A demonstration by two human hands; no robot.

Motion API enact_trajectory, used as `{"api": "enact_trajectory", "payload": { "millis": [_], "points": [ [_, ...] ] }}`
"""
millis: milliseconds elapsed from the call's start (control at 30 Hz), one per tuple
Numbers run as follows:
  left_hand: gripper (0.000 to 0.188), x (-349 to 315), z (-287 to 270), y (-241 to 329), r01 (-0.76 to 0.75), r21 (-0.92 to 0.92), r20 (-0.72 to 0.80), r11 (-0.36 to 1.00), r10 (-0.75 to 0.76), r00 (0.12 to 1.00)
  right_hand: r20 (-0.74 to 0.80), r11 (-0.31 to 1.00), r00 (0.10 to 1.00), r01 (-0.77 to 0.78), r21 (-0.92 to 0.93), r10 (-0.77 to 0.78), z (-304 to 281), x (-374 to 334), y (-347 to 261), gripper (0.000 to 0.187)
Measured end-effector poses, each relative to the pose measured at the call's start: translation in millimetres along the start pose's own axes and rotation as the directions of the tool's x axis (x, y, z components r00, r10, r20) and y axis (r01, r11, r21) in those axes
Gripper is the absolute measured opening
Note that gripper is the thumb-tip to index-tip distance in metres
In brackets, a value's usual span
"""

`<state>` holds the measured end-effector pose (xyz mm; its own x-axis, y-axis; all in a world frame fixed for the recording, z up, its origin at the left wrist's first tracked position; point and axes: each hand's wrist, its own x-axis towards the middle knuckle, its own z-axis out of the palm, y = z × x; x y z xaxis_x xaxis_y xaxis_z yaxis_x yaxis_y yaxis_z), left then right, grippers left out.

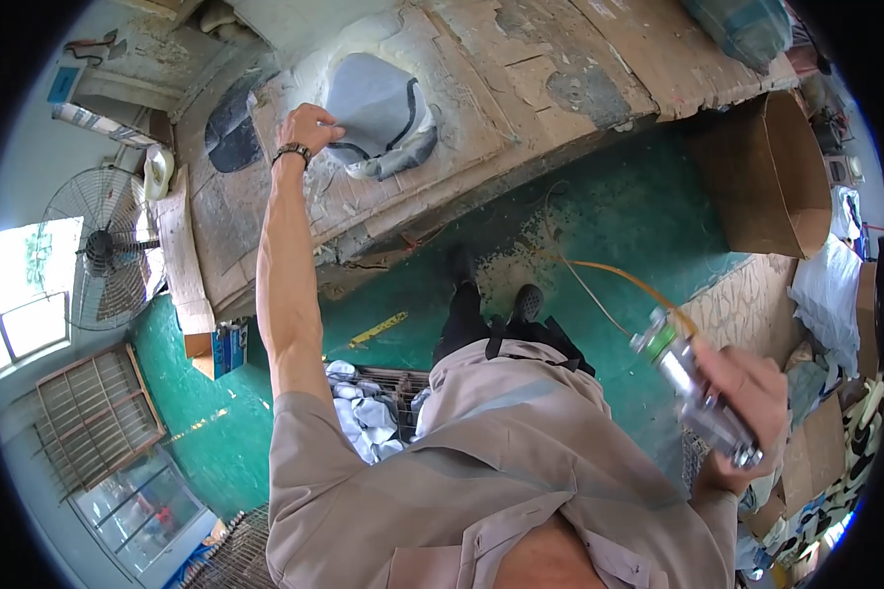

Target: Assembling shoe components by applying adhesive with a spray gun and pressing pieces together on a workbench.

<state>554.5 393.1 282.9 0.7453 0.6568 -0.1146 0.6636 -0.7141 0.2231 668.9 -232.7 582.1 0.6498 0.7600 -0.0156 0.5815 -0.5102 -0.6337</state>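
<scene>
On the cardboard-covered workbench [481,108], a smooth grey piece with black edging [368,93] lies over a low, white-crusted rest. My left hand [309,128] reaches out to its near-left edge, fingers closed on the rim. Well away on the right, my right hand [751,393] grips a silver metal spray gun [692,393] with a green section; the grip is partly hidden by my fingers. A yellow-orange hose [629,278] runs from near the gun toward the floor. Left of the grey piece sits a dark, curved piece [234,123].
A tall cardboard box [766,177] stands right of the bench. At left are a large wire fan [98,245] and a small box [216,348] on the green floor. A wire crate [393,393] of pale pieces is beside my legs. Plastic bags [830,294] hang at right.
</scene>
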Motion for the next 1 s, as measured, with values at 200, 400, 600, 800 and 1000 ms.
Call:
{"api": "enact_trajectory", "payload": {
  "millis": [200, 400, 600, 800, 1000],
  "points": [
    [0.043, -8.1, -16.9, 2.6, 0.113, -0.039, 0.125, 0.993, -0.107, 0.986, 0.223, 0.871, 0.845, 0.449, 0.200, -0.486, 10.3, 20.8, 11.2, 0.066],
    [0.043, -3.2, -24.1, 13.0, 0.101, -0.051, 0.175, 0.994, -0.091, 0.980, 0.189, 0.864, 0.848, 0.459, 0.208, -0.496, 8.0, 24.3, 11.1, 0.068],
    [0.044, -7.1, -35.3, 1.9, 0.060, -0.048, 0.264, 0.997, -0.045, 0.963, 0.230, 0.867, 0.840, 0.446, 0.221, -0.491, 11.5, 45.1, -2.1, 0.070],
    [0.030, -2.0, -38.6, 12.6, -0.120, -0.020, 0.176, 0.993, 0.122, 0.977, 0.095, 0.941, 0.940, 0.318, 0.114, -0.329, 23.1, 46.5, -18.7, 0.068],
    [0.024, 48.5, -128.6, 50.9, -0.303, 0.136, 0.057, 0.943, 0.298, 0.953, -0.034, 0.963, 0.999, 0.042, 0.265, -0.035, 57.7, 54.1, -14.0, 0.068]
  ]
}}
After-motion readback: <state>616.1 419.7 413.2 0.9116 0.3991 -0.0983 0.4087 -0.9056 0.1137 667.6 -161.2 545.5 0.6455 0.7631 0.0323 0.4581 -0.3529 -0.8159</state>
